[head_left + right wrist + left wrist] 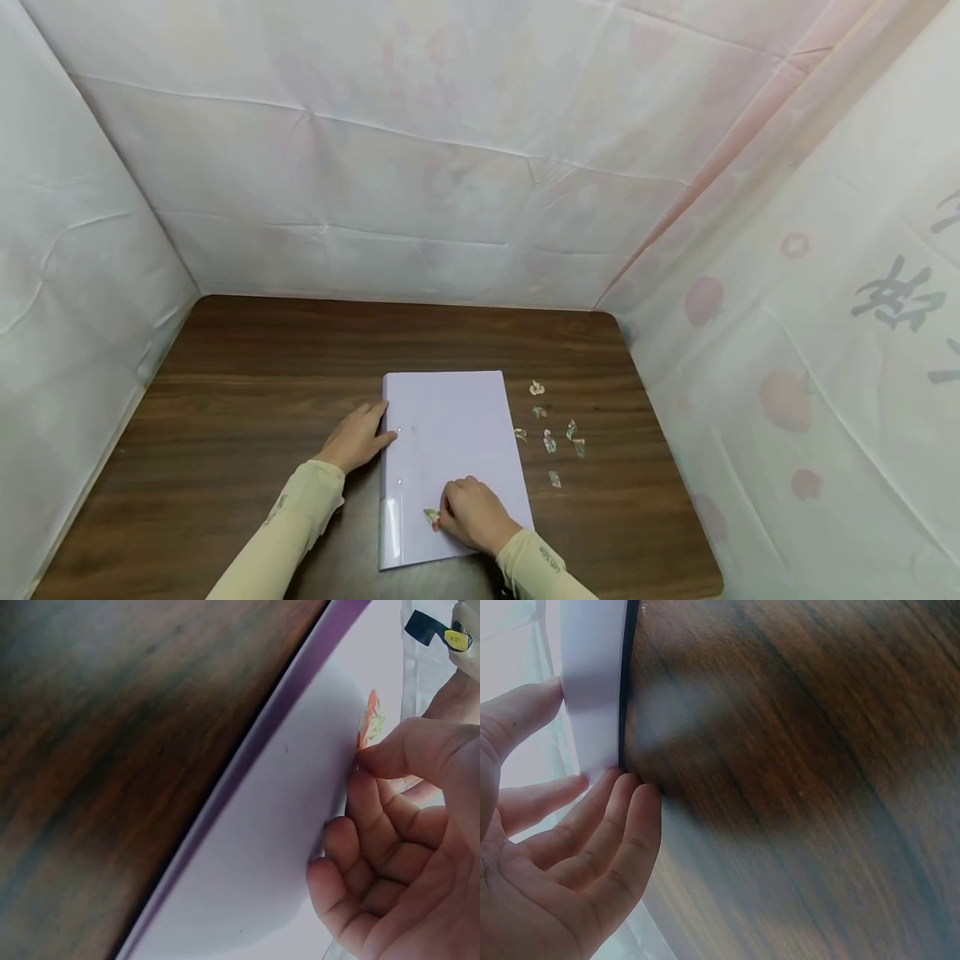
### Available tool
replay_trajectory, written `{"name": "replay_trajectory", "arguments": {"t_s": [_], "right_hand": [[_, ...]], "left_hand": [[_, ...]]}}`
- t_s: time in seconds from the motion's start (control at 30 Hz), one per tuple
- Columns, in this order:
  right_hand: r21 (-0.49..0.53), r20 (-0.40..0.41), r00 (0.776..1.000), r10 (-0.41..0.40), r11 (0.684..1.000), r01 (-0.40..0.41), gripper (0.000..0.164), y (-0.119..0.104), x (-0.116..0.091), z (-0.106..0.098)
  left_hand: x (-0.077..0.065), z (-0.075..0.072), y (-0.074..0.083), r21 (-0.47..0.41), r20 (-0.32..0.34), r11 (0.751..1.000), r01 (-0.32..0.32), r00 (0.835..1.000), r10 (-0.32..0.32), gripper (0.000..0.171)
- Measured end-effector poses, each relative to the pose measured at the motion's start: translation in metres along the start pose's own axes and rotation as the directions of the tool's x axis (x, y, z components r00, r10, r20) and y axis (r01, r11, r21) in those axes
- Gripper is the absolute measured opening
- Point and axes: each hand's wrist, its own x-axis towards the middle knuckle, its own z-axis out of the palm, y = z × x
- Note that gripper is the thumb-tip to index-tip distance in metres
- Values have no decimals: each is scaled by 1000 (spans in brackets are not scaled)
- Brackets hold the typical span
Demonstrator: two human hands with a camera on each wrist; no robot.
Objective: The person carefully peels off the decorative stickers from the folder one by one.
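A closed lilac folder [453, 433] lies on the wooden table, with a clear pocket [392, 533] at its lower left corner. My left hand [356, 437] is at its left side. In the left wrist view the thumb and extended fingertips touch the folder's spine [592, 652]. Over the lower part of the cover, my right hand [476, 512] pinches a small sticker [431, 517] with green leaf and red shapes between thumb and index finger. The right wrist view shows the sticker [369, 724] at the fingertips; the other fingers curl against the cover.
Several small cut-out stickers lie right of the folder, among them a pale flower-like one [537, 388] and an oval one [550, 442]. One sticker [521, 435] is at the folder's right edge. Pale printed cloth [420, 192] hangs behind and on both sides of the table [285, 358].
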Motion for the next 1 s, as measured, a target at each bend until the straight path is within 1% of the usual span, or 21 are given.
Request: {"name": "replay_trajectory", "arguments": {"t_s": [0.13,0.27,0.4,0.47,0.6,0.73,0.8,0.87,0.93,1.0], "right_hand": [[-83,-21,999,-34,996,33,16,0,1,3],[-119,-43,998,-44,992,39,21,0,1,3],[-85,-49,999,-25,996,21,22,1,0,3],[-45,-55,999,-2,999,0,21,4,-1,3],[61,-59,994,90,994,-86,20,21,-2,-7],[109,-39,977,208,973,-203,19,50,-12,-22],[111,-37,964,263,960,-257,19,66,-22,-27],[117,-31,946,322,941,-317,18,82,-33,-31],[135,-5,926,378,917,-374,16,97,-45,-37],[157,29,898,440,885,-439,13,109,-58,-43]], "left_hand": [[2,0,1,7,-5,1000,-17,1000,17,64],[3,0,1,29,-20,999,-46,999,46,63],[3,0,0,33,-18,999,-41,999,42,63],[2,0,0,32,-10,999,-33,999,33,63],[3,0,-1,23,5,1000,-18,1000,18,64],[4,0,-2,21,3,1000,-17,1000,17,64],[5,0,-2,20,-1,1000,-20,1000,20,63],[4,0,-1,22,-3,999,-23,1000,23,63],[3,0,-1,24,-4,999,-24,1000,24,62],[2,0,0,29,-7,999,-26,1000,26,62]]}}
